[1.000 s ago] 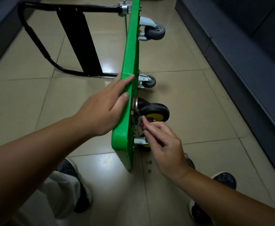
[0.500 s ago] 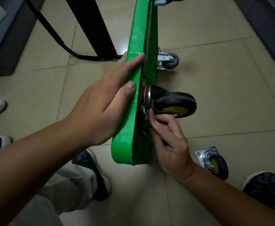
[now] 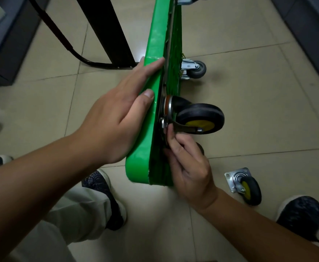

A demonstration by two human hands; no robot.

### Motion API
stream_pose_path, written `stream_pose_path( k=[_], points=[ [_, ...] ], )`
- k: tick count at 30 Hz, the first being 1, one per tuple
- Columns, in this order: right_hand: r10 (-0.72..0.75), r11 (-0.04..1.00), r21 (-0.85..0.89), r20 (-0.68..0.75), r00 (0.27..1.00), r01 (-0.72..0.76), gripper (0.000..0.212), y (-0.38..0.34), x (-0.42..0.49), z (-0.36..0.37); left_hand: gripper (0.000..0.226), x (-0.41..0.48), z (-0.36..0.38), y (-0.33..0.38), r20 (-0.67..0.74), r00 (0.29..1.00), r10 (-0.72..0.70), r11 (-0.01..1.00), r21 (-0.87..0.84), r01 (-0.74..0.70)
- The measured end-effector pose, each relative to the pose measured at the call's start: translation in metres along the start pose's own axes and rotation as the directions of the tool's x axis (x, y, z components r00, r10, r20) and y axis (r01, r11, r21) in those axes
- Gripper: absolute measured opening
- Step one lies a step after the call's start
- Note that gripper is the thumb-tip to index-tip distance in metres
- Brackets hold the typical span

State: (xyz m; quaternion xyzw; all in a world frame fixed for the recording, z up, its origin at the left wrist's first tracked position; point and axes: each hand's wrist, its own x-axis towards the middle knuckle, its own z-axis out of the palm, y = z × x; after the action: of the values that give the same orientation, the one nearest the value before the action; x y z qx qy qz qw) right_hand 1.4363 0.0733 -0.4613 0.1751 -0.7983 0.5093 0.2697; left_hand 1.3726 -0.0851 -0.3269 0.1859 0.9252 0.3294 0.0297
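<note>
The green cart (image 3: 153, 53) stands tipped on its edge between the hands. The left hand (image 3: 117, 118) lies flat against its side, fingers straight and pressing. The right hand (image 3: 190, 167), just beside it, curls its fingers and pinches the base of the black wheel (image 3: 200, 115) bolted to the cart's underside. A spare wheel (image 3: 247, 188) lies on the floor (image 3: 268, 110) to the right of that hand.
</note>
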Motion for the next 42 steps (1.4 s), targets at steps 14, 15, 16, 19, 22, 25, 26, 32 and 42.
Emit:
stream_pose_path(
  k=[14,15,16,19,22,25,26,32,42],
  points=[
    [0.416,0.869,0.188,0.222,0.882,-0.458,0.044,-0.052,0.012,-0.027,0.057,-0.003,0.0,0.006,-0.009,1.0,-0.014,0.999,0.048,0.014],
    [0.511,0.801,0.196,0.268,0.817,-0.565,0.042,-0.06,0.018,-0.032,0.058,-0.003,0.0,0.007,-0.007,1.0,-0.016,0.999,0.049,0.016],
    [0.595,0.722,0.199,0.309,0.741,-0.663,0.04,-0.069,0.025,-0.037,0.058,-0.003,0.0,0.009,-0.004,1.0,-0.018,0.999,0.05,0.019],
    [0.753,0.489,0.231,0.376,0.541,-0.841,0.024,-0.094,0.057,-0.049,0.061,-0.002,0.001,0.011,0.012,0.999,-0.033,0.997,0.073,0.032],
    [0.835,0.283,0.228,0.42,0.356,-0.932,0.016,-0.109,0.091,-0.053,0.064,-0.002,0.001,0.013,0.027,0.999,-0.034,0.996,0.08,0.031],
    [0.826,0.255,0.187,0.467,0.314,-0.949,0.02,-0.115,0.099,-0.056,0.063,-0.003,-0.002,0.012,0.047,0.998,-0.029,0.996,0.087,0.025],
    [0.824,0.274,0.178,0.464,0.326,-0.945,0.021,-0.115,0.097,-0.057,0.063,-0.003,-0.004,0.012,0.052,0.998,-0.027,0.995,0.093,0.022],
    [0.766,0.539,0.256,0.246,0.594,-0.802,0.029,-0.092,0.049,-0.072,0.064,-0.004,-0.006,0.013,0.066,0.998,-0.02,0.992,0.123,0.012],
    [0.207,0.973,0.089,0.061,0.976,-0.212,0.041,-0.025,0.001,-0.033,0.058,-0.002,-0.003,0.003,0.021,1.0,0.02,0.997,0.081,-0.022]
  ],
)
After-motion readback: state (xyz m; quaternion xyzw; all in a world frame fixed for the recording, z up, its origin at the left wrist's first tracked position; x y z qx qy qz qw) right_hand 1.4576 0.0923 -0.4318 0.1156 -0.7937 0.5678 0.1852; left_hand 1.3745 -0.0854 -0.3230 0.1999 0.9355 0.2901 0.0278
